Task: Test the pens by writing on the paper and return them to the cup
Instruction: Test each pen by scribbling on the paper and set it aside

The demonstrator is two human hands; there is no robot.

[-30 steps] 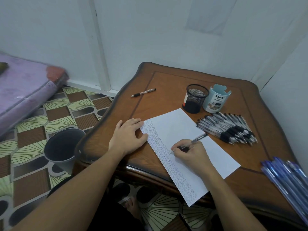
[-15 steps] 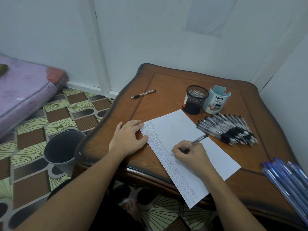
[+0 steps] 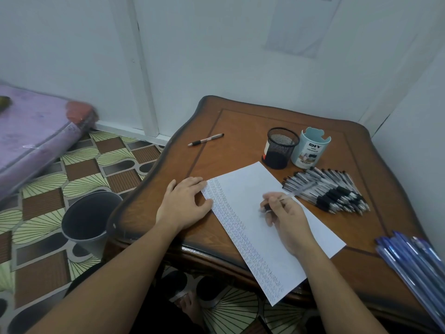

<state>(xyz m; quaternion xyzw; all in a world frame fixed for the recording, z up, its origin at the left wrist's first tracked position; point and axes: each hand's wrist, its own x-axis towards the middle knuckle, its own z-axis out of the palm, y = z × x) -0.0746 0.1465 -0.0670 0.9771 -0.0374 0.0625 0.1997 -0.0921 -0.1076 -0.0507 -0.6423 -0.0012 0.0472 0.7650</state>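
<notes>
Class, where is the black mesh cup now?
Head view: the black mesh cup stands back-right on the table, just left of the blue organizer, behind the paper.

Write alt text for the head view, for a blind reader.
The right hand holds a pen over the paper on a wooden table; the left hand rests at the sheet's edge. A pen pile, mesh cup and pale organizer sit beyond.

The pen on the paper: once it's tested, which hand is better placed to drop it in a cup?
Right, probably. The right hand holds the pen, and the mesh cup and blue cup stand beyond it. The left hand lies flat on the edge of the paper, farther away.
</notes>
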